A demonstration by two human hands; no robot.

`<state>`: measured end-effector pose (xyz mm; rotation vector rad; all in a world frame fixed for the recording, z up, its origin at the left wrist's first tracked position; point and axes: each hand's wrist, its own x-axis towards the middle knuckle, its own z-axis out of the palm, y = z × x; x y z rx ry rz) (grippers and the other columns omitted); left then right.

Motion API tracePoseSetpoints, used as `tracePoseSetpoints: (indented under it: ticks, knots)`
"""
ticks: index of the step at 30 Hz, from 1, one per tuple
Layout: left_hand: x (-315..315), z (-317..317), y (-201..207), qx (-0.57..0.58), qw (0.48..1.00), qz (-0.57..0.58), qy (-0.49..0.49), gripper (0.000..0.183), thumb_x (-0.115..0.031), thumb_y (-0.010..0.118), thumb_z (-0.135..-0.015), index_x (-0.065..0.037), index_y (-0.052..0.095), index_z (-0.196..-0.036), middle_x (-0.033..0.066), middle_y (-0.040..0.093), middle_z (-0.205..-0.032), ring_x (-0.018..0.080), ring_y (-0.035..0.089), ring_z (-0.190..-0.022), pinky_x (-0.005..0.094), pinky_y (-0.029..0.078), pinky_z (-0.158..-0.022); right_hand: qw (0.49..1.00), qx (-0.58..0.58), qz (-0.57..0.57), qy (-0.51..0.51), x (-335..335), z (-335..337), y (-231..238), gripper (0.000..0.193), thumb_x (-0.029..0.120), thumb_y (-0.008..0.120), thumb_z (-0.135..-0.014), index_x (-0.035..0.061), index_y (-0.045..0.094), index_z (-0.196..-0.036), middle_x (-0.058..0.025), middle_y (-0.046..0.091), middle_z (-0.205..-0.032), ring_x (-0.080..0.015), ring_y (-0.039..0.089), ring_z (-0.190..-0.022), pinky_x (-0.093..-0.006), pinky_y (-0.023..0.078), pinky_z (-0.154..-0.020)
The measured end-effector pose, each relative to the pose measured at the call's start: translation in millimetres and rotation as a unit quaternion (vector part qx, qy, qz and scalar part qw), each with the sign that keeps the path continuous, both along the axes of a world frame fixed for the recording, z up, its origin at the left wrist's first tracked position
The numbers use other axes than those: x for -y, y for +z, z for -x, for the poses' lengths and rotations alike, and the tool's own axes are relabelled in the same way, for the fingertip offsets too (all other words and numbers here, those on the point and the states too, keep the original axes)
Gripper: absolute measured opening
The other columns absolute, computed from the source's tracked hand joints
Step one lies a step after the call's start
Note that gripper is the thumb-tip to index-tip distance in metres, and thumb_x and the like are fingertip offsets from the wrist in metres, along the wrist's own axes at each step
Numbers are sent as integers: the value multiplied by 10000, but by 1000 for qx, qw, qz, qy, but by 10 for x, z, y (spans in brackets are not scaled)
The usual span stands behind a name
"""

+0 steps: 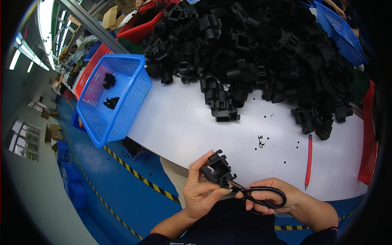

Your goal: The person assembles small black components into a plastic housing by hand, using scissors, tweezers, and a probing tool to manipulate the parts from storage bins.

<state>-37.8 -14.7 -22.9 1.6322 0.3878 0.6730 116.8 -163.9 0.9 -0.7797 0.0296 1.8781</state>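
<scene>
Could litter the flat white tabletop (245, 132) by bumping the heaped black plastic parts (261, 53). Holding in left hand (197, 194), over its near edge, a black open-framed plastic part (216, 167); in right hand (290, 196), black-handled metal scissors (247, 191). Could gouge part or left thumb (219, 194) by slipping; hard to tell where cutting.

A red pencil (309, 161) is laid at the right of the white surface (339, 159), and a red basket (368, 134) is placed beside its right edge. A blue basket (341, 34) is seen at upper right. The blue floor (159, 173) is marked with black-and-yellow tape (139, 178). Blue bins (73, 192) are lined along the left wall (43, 183), in which a window (25, 141) is set. Cardboard boxes (109, 18) are gathered beyond a metal beam (92, 25).
</scene>
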Motion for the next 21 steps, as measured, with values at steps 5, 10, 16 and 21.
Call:
tracePoseSetpoints:
  ticks: [5, 10, 16, 21]
  knots:
    - [4, 8, 33, -5, 1000, 3, 1, 111, -127, 745, -685, -46, 701, -747, 187, 349, -1304, 288, 387, -1187, 384, 314, -982, 1000, -8, 11, 6, -26, -30, 80, 342, 181, 540, -879, -60, 520, -1121, -97, 605, -767, -69, 474, -451, -154, 347, -357]
    - [-4, 28, 52, -11, 1000, 15, -16, 106, -113, 740, -691, -31, 694, -741, 191, 334, -1328, 289, 385, -1190, 390, 314, -979, 998, -54, -41, 5, 22, -17, -136, 381, 180, 553, -870, -60, 492, -1161, -112, 610, -819, -83, 485, -495, -163, 361, -389]
    - [-3, -12, 33, 27, 995, 91, -40, 100, -78, 727, -700, -12, 686, -762, 191, 323, -1340, 289, 428, -1163, 371, 373, -940, 988, -109, -105, -25, 57, 119, -328, 405, 145, 545, -872, -42, 443, -1217, -129, 595, -910, -96, 501, -590, -164, 386, -444]
    - [0, -12, 9, 33, 994, 98, -46, 96, -75, 723, -705, -9, 686, -764, 188, 320, -1342, 278, 452, -1142, 359, 394, -920, 986, -126, -104, -30, 82, 148, -352, 411, 154, 544, -874, -43, 435, -1218, -130, 590, -924, -98, 498, -592, -172, 385, -451]
